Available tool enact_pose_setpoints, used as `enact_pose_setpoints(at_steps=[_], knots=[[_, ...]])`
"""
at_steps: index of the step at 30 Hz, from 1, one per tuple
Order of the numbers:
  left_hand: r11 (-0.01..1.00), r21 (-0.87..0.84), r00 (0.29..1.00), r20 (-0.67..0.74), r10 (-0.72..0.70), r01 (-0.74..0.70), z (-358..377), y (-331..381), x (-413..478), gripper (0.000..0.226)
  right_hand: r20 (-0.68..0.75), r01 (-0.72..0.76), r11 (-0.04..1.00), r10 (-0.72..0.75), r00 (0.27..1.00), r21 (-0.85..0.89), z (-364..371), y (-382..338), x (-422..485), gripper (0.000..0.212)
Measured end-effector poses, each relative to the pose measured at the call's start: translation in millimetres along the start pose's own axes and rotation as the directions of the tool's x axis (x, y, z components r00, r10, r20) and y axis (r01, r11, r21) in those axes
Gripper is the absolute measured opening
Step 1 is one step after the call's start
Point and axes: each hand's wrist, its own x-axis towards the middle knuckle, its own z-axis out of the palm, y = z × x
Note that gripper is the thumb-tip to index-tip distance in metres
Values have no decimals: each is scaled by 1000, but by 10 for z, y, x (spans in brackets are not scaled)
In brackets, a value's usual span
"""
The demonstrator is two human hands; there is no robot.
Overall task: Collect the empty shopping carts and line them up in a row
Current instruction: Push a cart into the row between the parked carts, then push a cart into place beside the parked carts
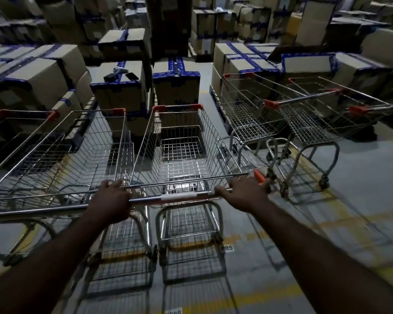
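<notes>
An empty wire shopping cart [182,141] with orange corner caps stands right in front of me. My left hand [112,200] grips the left part of its metal handle bar [179,197]. My right hand [243,193] grips the right part of the same bar, beside its orange end cap. Another empty cart [55,152] stands close alongside on the left, facing the same way. Two more empty carts [254,114] [322,118] stand to the right, turned at an angle and close to each other.
Stacks of cardboard boxes [123,94] with blue tape stand just beyond the carts' front ends and fill the room behind. Small dark devices [120,74] lie on one box. The grey floor [361,200] has yellow lines and a label P05 [226,248].
</notes>
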Motion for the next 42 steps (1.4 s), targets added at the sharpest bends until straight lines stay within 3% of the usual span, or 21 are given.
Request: enact_pose_setpoints(at_steps=[6, 9, 12, 15, 20, 24, 28, 33, 42], knots=[[994, -78, 992, 113, -64, 73, -60, 94, 67, 39, 45, 98, 995, -98, 994, -9, -66, 79, -14, 96], [980, -182, 994, 87, -64, 79, -182, 321, 116, 33, 8, 112, 994, -112, 994, 6, -169, 252, 16, 92], [961, -275, 999, 31, -31, 38, -301, 693, 206, 34, 31, 156, 988, -155, 987, -13, -143, 361, -12, 81], [956, -293, 1000, 18, 3, 3, -472, 1087, 300, 49, 44, 216, 976, -215, 976, -23, -43, 382, -71, 68], [939, -335, 996, 16, 92, -82, -778, 1689, 489, 53, 91, 319, 948, -317, 944, -9, -177, 442, -44, 71], [863, -479, 983, 5, 185, -160, -1184, 2187, 685, 65, 43, 355, 918, -368, 929, 177, -275, 618, 8, 62], [793, -551, 961, -73, 266, -261, -1653, 2635, 908, 61, -74, 320, 937, -312, 947, 143, -434, 1021, 90, 55], [853, -430, 954, -179, 242, -297, -2074, 3020, 1240, 63, -103, 221, 964, -207, 973, 146, -669, 1643, 248, 63], [843, -390, 919, -286, 271, -370, -2564, 3477, 2479, 62, -124, 84, 992, -72, 990, 95, -1051, 2656, 1003, 71]])
